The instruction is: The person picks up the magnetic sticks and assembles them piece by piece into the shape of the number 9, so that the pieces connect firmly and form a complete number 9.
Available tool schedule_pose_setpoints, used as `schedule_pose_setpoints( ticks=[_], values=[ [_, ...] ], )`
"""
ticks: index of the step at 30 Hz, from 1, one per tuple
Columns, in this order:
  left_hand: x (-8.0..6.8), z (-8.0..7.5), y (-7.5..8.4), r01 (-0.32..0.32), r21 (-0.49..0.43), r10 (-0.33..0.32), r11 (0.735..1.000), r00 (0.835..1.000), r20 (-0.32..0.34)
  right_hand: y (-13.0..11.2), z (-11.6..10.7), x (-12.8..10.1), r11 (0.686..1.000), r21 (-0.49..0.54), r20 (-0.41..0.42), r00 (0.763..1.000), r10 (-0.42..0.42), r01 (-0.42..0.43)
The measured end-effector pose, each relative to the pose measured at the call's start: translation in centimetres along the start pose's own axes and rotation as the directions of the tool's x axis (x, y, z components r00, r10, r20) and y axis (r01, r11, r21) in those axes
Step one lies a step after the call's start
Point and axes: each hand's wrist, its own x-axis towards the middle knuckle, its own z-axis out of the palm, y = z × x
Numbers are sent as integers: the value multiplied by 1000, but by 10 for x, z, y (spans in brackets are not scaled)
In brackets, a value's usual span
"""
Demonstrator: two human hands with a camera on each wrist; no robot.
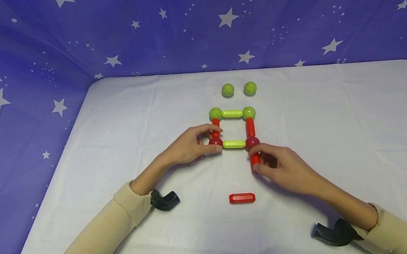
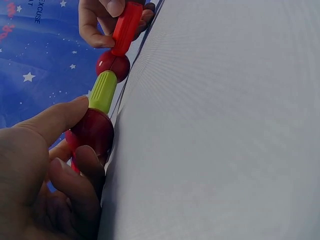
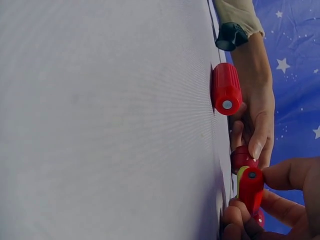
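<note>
On the white table, a square of magnetic building pieces has two green balls at its far corners and two red balls at its near corners, joined by yellow-green rods and red rods. My left hand (image 1: pixel 190 145) holds the near-left red ball (image 2: pixel 95 132) between thumb and fingers. A yellow-green rod (image 1: pixel 234 144) runs from it to the near-right red ball (image 1: pixel 252 142). My right hand (image 1: pixel 283 166) pinches a red magnetic rod (image 1: pixel 255 160), whose far end meets that ball and whose near end points toward me. Its bare end shows in the right wrist view.
A loose red rod (image 1: pixel 242 198) lies nearer to me, between the forearms. Two loose green balls, one left (image 1: pixel 227 89) and one right (image 1: pixel 249 88), sit beyond the square. A purple star-patterned cloth (image 1: pixel 195 31) hangs behind the table. Black wrist mounts (image 1: pixel 164 200) stick out at both sleeves.
</note>
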Motion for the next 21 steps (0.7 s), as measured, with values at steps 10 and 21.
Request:
schedule_pose_setpoints(
  ticks=[10, 21],
  values=[
    [0, 0, 1, -7, 13, 7, 1000, 1000, -2, 1, -1, 0, 1000, -13, 6, 1000, -14, 14],
    [-1, -1, 1, -4, 1, 4, 1000, 1000, 11, -1, -12, 1, 998, -45, 30, 999, -45, 46]
  ],
)
